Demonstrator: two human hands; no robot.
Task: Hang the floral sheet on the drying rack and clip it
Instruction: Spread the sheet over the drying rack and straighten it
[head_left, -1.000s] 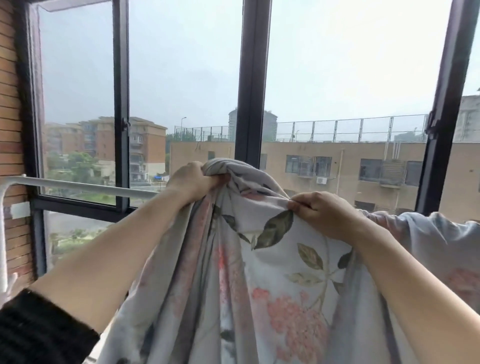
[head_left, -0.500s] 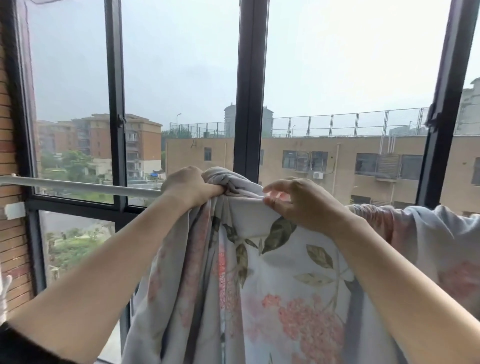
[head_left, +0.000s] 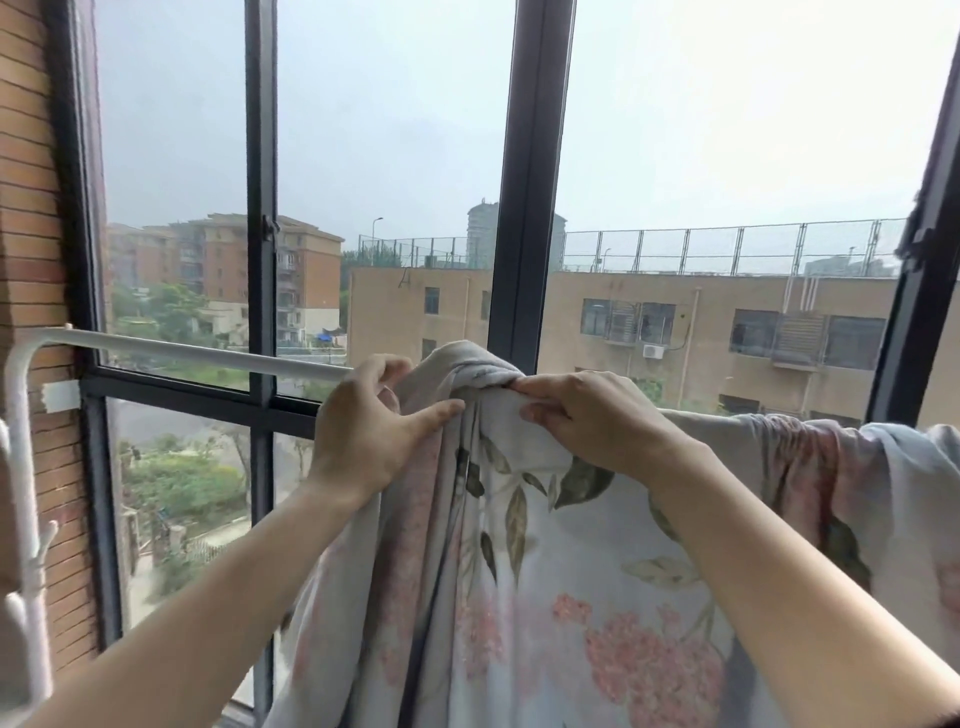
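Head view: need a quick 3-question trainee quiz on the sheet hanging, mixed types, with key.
1. True or false: the left hand is clear of the sheet.
2. Fill in: the bare rail shows on the person's ___ side.
3. The right hand pinches: A) the bare rail B) a sheet fold C) nothing.
Key: 1 false; 2 left; 3 B.

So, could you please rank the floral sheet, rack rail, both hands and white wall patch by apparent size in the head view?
1. floral sheet
2. left hand and right hand, alike; rack rail is longer but thinner, so unranked against them
3. white wall patch
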